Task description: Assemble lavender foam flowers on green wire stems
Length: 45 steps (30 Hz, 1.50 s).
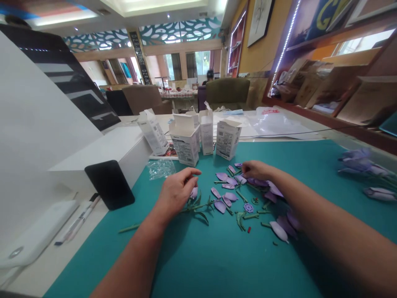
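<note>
Many small purple petals and green stem pieces lie scattered on a teal mat. My left hand is over a green stem with leaves; a pale purple bud shows just under its fingers. Its thumb and forefinger are curled with a gap between their tips. My right hand is at the far edge of the petals, fingertips pinched together on the pile; what they hold is too small to name. A purple wheel-shaped piece and a red piece lie nearer.
Several opened white boxes stand behind the mat. Crumpled clear plastic lies left of them. A black phone or tablet leans against a white box at left. Purple flowers lie at the far right. Pens rest at left.
</note>
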Available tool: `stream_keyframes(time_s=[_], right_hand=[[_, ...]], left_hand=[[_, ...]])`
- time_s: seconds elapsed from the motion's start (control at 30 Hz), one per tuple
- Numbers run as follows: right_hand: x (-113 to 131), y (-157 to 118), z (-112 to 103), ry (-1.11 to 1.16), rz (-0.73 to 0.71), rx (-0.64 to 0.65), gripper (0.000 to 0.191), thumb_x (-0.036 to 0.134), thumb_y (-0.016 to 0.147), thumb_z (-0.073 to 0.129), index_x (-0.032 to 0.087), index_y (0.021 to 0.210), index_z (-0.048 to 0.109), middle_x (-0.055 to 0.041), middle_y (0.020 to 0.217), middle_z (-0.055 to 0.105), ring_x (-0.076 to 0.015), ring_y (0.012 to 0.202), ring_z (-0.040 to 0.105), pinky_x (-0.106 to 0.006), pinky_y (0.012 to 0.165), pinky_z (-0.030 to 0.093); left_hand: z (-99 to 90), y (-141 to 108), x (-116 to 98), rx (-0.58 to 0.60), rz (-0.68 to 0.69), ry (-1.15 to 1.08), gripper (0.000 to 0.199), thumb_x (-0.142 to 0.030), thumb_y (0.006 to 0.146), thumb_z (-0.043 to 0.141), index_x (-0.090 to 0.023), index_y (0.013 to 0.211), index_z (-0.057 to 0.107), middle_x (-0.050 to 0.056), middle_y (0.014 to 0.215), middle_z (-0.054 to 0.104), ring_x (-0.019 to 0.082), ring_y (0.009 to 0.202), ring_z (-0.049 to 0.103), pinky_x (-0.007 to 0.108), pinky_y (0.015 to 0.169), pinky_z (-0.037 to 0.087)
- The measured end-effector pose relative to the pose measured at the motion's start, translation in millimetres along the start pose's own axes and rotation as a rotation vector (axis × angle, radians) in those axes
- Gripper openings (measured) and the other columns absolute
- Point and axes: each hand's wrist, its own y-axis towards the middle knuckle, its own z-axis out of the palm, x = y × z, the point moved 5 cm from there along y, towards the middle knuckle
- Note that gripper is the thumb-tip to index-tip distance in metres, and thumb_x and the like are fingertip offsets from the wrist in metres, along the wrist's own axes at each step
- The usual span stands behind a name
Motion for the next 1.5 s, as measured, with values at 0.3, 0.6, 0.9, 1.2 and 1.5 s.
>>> stream_keyframes(time_s=[0.3, 0.6, 0.9, 1.2, 1.5], right_hand=[[59, -56, -27, 0.486, -0.184, -0.254, 0.019, 0.034, 0.073, 0.063, 0.018, 0.082, 0.064, -0.0026, 0.078, 0.066, -0.0156, 0.070, 0.058, -0.026, 0.063, 0.045], [144, -122, -33, 0.658, -0.400, -0.277, 0.006, 0.023, 0.075, 0.062, 0.017, 0.074, 0.063, 0.0027, 0.063, 0.061, -0.0103, 0.057, 0.052, -0.021, 0.050, 0.039], [70, -113, -33, -0.113, -0.059, -0.227, 0.018, 0.019, 0.081, 0.055, 0.023, 0.085, 0.072, -0.0011, 0.081, 0.071, -0.0157, 0.076, 0.063, -0.023, 0.063, 0.040], [39, -105, 4, -0.216, 0.038, -0.090, 0.015, 0.011, 0.064, 0.065, 0.021, 0.072, 0.072, -0.0044, 0.073, 0.071, -0.0199, 0.069, 0.062, -0.026, 0.057, 0.035], [23, -101, 7, -0.003, -0.038, -0.303, 0.010, 0.023, 0.084, 0.050, 0.019, 0.081, 0.059, -0.0032, 0.077, 0.065, -0.0158, 0.072, 0.056, -0.024, 0.063, 0.037]], left_hand=[[13.2, 0, 0, 0.047, -0.031, -0.233, 0.025, -0.030, 0.082, 0.049, -0.017, 0.093, 0.066, 0.002, 0.074, 0.068, 0.013, 0.059, 0.058, 0.023, 0.056, 0.045], [30.0, -8, -35, 0.090, -0.094, -0.639, 0.022, -0.034, 0.070, 0.067, -0.015, 0.081, 0.067, 0.000, 0.063, 0.064, 0.012, 0.057, 0.057, 0.022, 0.055, 0.047], [42.3, -5, -64, 0.200, -0.161, -0.965, 0.020, -0.030, 0.073, 0.066, -0.015, 0.076, 0.054, 0.003, 0.072, 0.070, 0.013, 0.060, 0.065, 0.023, 0.055, 0.051], [82.1, -2, -56, 0.224, -0.342, -1.176, 0.022, -0.024, 0.071, 0.072, -0.012, 0.085, 0.059, 0.005, 0.076, 0.072, 0.011, 0.057, 0.065, 0.022, 0.058, 0.054], [94.0, -4, -36, 0.218, -0.429, -1.157, 0.032, -0.017, 0.073, 0.069, -0.010, 0.104, 0.063, 0.010, 0.091, 0.072, 0.015, 0.070, 0.069, 0.024, 0.065, 0.056]])
